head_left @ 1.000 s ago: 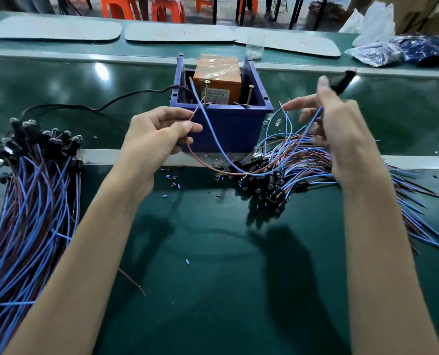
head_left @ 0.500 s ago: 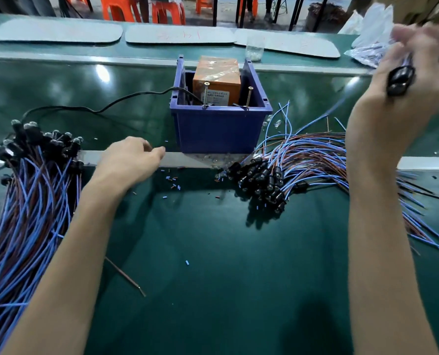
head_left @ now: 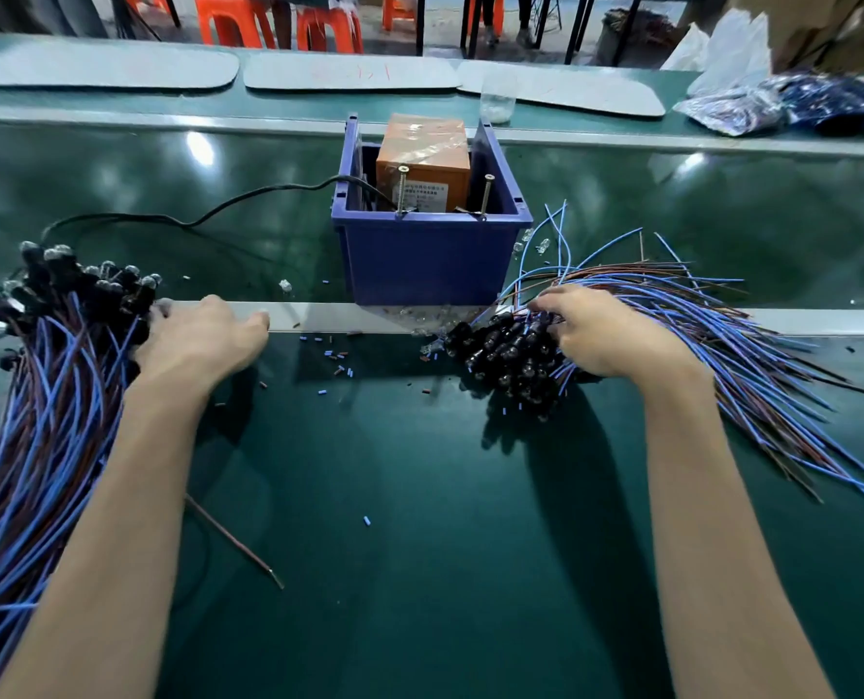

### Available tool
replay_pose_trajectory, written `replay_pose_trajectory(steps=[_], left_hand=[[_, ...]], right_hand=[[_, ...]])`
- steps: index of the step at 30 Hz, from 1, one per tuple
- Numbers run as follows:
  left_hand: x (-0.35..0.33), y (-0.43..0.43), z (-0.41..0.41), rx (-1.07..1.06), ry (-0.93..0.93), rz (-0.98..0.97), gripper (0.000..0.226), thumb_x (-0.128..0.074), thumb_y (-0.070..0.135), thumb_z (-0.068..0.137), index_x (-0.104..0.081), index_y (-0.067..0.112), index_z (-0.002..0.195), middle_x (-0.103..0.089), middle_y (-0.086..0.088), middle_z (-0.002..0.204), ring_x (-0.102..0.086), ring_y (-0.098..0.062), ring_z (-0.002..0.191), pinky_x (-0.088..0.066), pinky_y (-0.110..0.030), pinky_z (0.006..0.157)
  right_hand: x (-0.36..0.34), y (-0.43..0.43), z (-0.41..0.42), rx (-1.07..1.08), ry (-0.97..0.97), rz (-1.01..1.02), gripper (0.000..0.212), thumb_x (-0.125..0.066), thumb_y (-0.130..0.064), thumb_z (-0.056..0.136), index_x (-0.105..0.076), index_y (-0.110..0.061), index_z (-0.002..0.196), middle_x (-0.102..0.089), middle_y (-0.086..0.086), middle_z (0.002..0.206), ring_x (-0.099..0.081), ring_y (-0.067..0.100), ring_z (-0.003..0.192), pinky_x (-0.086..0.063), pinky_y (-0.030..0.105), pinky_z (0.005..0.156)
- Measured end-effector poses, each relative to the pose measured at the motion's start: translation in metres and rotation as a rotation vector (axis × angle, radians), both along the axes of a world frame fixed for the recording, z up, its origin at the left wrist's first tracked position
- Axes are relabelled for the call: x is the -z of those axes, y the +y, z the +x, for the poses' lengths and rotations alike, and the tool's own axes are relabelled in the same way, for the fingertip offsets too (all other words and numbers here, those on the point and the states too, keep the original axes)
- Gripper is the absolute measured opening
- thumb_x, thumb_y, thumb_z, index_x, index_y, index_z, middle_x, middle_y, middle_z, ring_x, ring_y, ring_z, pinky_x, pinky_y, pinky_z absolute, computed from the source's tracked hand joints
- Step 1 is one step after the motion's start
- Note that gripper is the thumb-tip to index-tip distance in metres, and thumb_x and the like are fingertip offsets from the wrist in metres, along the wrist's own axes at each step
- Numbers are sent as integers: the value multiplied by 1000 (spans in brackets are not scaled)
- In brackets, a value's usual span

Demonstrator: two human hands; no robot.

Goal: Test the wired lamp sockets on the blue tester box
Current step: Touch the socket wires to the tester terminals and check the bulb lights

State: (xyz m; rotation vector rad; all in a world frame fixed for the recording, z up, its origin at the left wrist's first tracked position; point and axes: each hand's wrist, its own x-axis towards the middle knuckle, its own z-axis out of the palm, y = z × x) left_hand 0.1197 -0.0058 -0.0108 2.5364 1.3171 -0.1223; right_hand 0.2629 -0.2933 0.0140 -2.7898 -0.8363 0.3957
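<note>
The open-topped blue plastic tester box (head_left: pixel 430 259) stands on the dark green counter (head_left: pixel 420 547), with an orange block (head_left: pixel 422 153) inside it and two upright metal screws (head_left: pixel 400 191) at its front rim. Just right of the box lies a heap of black lamp sockets on blue and brown wires (head_left: pixel 505 353). The right hand (head_left: pixel 609 335) rests on this heap, its fingers (head_left: pixel 553 305) curled down among the wires; whether they pinch one cannot be told. Left of the box, the left hand (head_left: pixel 203 340) lies with loosely bent fingers (head_left: pixel 167 312) touching a second bundle of wired black sockets (head_left: pixel 57 396), gripping nothing.
</note>
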Motion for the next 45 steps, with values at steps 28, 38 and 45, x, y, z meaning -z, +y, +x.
replay_pose_trajectory(steps=[28,38,45], left_hand=[[-14,-12,-6,139,-134,-62,11,-71,21,81,-67,23,92,-69,-12,108,-58,-28,99,-38,-27,76],[-76,-101,-4,588,-1067,-737,20,-74,8,78,-70,25,87,-71,12,77,-64,-2,72,-54,-17,72],[-78,-127,1,483,-1120,-1113,24,-62,35,84,-68,12,90,-73,1,86,-69,-14,76,-54,-20,69]], right_hand=[[-23,-2,-12,59,46,247,34,-44,-16,99,-58,-22,129,-59,3,104,-52,17,85,-34,18,66],[-41,29,-53,-306,497,762,22,-65,-12,90,-62,-19,111,-73,-8,93,-69,10,80,-53,23,81],[-44,36,-51,-79,327,1106,9,-57,-7,95,-66,-7,93,-71,2,79,-68,11,70,-55,22,66]])
